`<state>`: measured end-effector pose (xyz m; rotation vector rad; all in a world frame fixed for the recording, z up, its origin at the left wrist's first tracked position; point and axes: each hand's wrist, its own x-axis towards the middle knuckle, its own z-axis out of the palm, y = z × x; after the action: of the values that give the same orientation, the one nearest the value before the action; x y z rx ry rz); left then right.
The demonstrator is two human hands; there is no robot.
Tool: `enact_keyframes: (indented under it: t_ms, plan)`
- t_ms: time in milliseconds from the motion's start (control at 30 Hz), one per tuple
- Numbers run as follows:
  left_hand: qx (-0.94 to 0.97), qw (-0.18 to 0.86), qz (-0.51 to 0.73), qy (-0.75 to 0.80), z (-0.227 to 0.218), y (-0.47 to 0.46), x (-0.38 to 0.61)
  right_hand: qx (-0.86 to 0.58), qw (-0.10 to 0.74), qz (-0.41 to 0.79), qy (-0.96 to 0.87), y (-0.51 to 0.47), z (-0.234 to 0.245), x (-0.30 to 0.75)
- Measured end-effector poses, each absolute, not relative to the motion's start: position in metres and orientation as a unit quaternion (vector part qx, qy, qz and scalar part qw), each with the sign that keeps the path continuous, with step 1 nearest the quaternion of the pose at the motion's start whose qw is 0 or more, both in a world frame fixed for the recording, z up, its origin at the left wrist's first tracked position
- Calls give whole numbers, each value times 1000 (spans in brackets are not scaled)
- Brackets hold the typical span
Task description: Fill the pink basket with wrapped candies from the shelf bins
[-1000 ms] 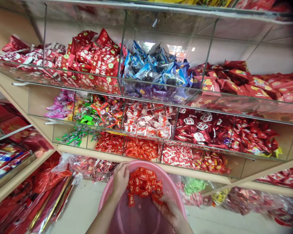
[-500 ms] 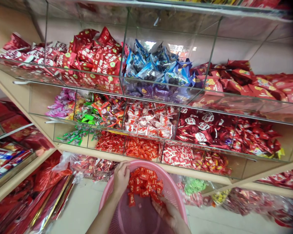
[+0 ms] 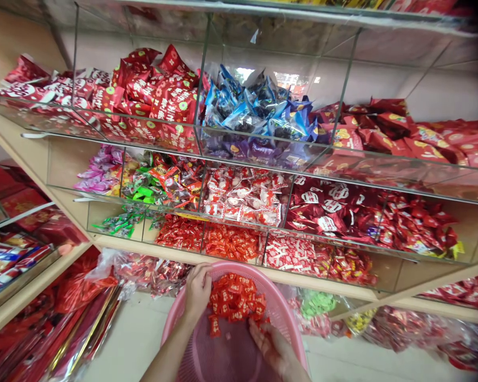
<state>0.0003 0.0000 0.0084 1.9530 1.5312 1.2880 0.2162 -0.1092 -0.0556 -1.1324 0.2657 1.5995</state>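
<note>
A pink plastic basket [image 3: 290, 302] stands below the shelves, with a loose pile of red wrapped candies [image 3: 237, 297] against its far side. My left hand [image 3: 198, 289] is closed over the basket's left rim. Inside the basket, my right hand [image 3: 265, 342] is at the near right edge of the pile, palm turned inward and fingers stretched out. Red candy shows just beyond its fingertips, and no candy is visibly gripped. One candy lies slightly apart at the pile's lower left, beside a small pale piece on the basket floor.
Glass-divided shelves hold red bags [image 3: 175, 101], blue packets [image 3: 258, 106] and maroon packets [image 3: 330, 204]. Directly behind the basket is a bin of red-orange candies [image 3: 231, 241]. Bagged goods [image 3: 414, 326] lie on the floor at right; a wooden upright [image 3: 69, 204] slants at left.
The right hand has shifted slightly, and the candies that lay at its fingers show less now. My left hand and the basket stay in place.
</note>
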Motion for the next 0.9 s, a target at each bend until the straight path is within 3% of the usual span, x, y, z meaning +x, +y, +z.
enact_keyframes:
  t_ms: [367, 900]
  plan:
    - [688, 169, 455, 540, 8, 0, 0, -484, 562, 669, 55, -106, -34, 213]
    - [695, 163, 452, 535, 6, 1, 0, -530, 436, 727, 20, -97, -19, 210]
